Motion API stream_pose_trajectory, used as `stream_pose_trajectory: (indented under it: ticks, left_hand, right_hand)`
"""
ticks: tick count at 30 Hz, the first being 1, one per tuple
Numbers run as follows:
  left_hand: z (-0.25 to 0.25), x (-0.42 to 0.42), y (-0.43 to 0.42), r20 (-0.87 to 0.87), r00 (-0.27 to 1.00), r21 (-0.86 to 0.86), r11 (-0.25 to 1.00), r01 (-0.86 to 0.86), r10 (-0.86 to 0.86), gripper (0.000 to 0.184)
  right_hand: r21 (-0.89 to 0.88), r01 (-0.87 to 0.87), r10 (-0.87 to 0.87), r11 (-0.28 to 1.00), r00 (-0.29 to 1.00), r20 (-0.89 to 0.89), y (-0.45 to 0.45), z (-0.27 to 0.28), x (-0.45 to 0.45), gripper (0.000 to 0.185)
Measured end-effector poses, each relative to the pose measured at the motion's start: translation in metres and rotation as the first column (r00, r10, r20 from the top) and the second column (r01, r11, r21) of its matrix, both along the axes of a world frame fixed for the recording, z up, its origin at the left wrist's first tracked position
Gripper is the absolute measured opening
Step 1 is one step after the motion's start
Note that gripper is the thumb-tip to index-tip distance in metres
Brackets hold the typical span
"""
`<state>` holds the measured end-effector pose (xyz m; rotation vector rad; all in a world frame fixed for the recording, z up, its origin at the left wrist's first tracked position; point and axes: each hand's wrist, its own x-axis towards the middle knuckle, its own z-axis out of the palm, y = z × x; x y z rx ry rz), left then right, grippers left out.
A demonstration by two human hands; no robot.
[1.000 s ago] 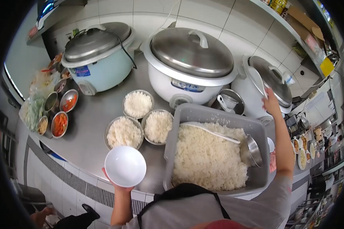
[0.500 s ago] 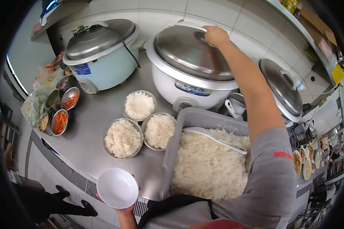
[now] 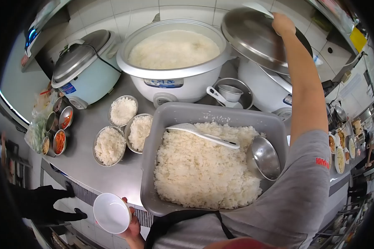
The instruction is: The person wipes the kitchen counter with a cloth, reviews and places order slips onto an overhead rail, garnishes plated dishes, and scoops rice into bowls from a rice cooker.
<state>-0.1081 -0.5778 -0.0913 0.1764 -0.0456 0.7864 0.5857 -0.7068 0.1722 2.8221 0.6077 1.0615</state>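
Observation:
My right hand (image 3: 284,25) is closed on the handle of a large metal lid (image 3: 257,39), held over the rice cooker (image 3: 257,85) on the right. The middle rice cooker (image 3: 187,85) stands uncovered, with white rice (image 3: 174,49) inside. Down at the lower left, my left hand (image 3: 133,226) grips an empty white bowl (image 3: 112,213) by its side. In front of me a grey tub (image 3: 147,174) holds cooked rice (image 3: 203,174), a white rice paddle (image 3: 203,136) lying across it and a metal bowl (image 3: 265,158) tilted at its right side.
Several metal bowls of rice (image 3: 110,145) stand left of the tub. Further left are a lidded blue rice cooker (image 3: 89,79), small bowls of orange shreds (image 3: 60,142) and plastic bags (image 3: 36,124). A metal pan with a cup (image 3: 230,93) sits behind the tub. Another person's dark-clothed legs (image 3: 50,203) show at lower left.
My right hand has lifted the lid off the middle cooker and carried it right, uncovering the rice. The view has shifted right, bringing the metal bowl in the tub into sight.

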Motion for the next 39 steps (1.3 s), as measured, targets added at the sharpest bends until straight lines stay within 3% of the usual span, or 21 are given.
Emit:
stream_pose_trajectory:
  ticks: [3, 9, 15, 17, 19, 21, 24, 27, 29, 32, 34, 39]
  left_hand:
    - [0.003, 0.003, -0.015, -0.038, 0.999, 0.013, 1.0, -0.022, 0.023, 0.07]
    - [0.007, 0.014, -0.032, -0.053, 0.997, 0.04, 0.997, -0.06, 0.062, 0.069]
    - [0.012, 0.012, -0.028, -0.162, 0.971, 0.07, 0.984, -0.166, 0.175, 0.069]
    - [0.012, 0.014, -0.015, -0.178, 0.961, 0.078, 0.977, -0.201, 0.212, 0.069]
    - [0.004, 0.019, 0.005, -0.04, 0.999, 0.067, 0.997, -0.027, 0.029, 0.069]
    - [0.003, 0.027, 0.026, -0.045, 0.998, 0.079, 0.996, -0.031, 0.035, 0.07]
    - [0.013, 0.045, 0.055, 0.08, 0.991, 0.064, 0.993, 0.099, -0.104, 0.072]
    - [0.011, 0.041, 0.094, 0.08, 0.979, 0.025, 0.982, 0.187, -0.189, 0.073]
    - [0.015, 0.031, 0.125, 0.059, 0.975, 0.015, 0.977, 0.212, -0.213, 0.076]
    - [0.012, 0.005, 0.176, -0.002, 0.97, 0.056, 0.969, 0.242, -0.242, 0.078]
    - [0.008, -0.013, 0.207, -0.079, 0.985, 0.06, 0.986, 0.158, -0.153, 0.079]
    - [0.01, -0.03, 0.273, -0.064, 0.986, 0.098, 0.982, 0.159, -0.153, 0.079]
  right_hand:
    - [-0.034, 0.116, -0.118, 0.993, 0.992, -0.042, -0.027, -0.015, -0.009, 0.028]
    - [-0.05, 0.106, -0.112, 0.993, 0.987, -0.119, -0.021, -0.044, -0.008, 0.025]
    - [0.082, -0.019, 0.019, 0.996, 1.0, -0.005, 0.006, -0.041, -0.014, 0.029]
    - [0.067, -0.419, 0.424, 0.905, 0.893, -0.15, 0.038, -0.038, -0.019, 0.025]
    - [-0.073, -0.674, 0.65, 0.735, 0.732, -0.205, 0.089, -0.057, -0.026, 0.025]
    - [-0.259, -0.611, 0.58, 0.748, 0.791, -0.194, 0.136, -0.075, -0.065, 0.027]
    - [-0.307, -0.481, 0.44, 0.821, 0.876, -0.195, 0.191, -0.088, -0.108, 0.028]
    - [-0.33, -0.368, 0.314, 0.869, 0.927, -0.205, 0.233, -0.098, -0.114, 0.033]
    - [-0.441, -0.273, 0.252, 0.855, 0.962, -0.108, 0.253, -0.103, -0.107, 0.04]
    - [-0.499, -0.323, 0.285, 0.804, 0.946, -0.153, 0.274, -0.106, -0.109, 0.038]
    - [-0.53, -0.346, 0.275, 0.774, 0.938, -0.211, 0.277, -0.106, -0.115, 0.036]
    - [-0.667, -0.378, 0.221, 0.642, 0.924, -0.311, 0.264, -0.105, -0.156, 0.035]
